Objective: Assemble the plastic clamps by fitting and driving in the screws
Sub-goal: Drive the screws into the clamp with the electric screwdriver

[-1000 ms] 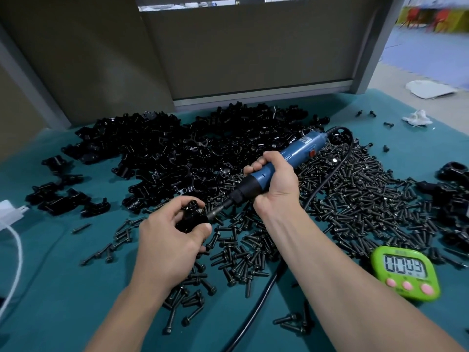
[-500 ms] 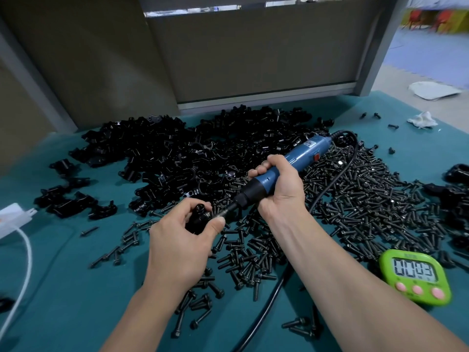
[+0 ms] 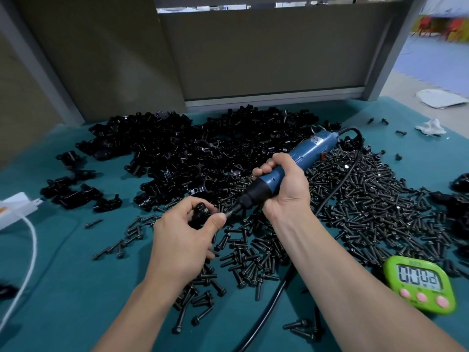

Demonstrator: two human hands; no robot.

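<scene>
My left hand (image 3: 181,240) grips a small black plastic clamp (image 3: 200,213) between thumb and fingers, just above the teal table (image 3: 63,288). My right hand (image 3: 286,191) is wrapped round a blue electric screwdriver (image 3: 302,154), whose black nose points down-left with its bit against the clamp. The screw at the bit's tip is hidden by my left thumb. A large heap of black clamp parts (image 3: 193,153) lies behind the hands. Loose black screws (image 3: 368,207) spread across the right and middle of the table.
A green digital timer (image 3: 421,283) sits at the right front. The screwdriver's black cable (image 3: 340,184) runs across the screws and down toward me. A white power adapter with cord (image 3: 17,207) lies at the left edge. Crumpled white tissue (image 3: 431,127) lies far right.
Both hands and the screwdriver stay together on the clamp; the view shifted slightly so everything sits lower right. The timer's reading has dropped.
</scene>
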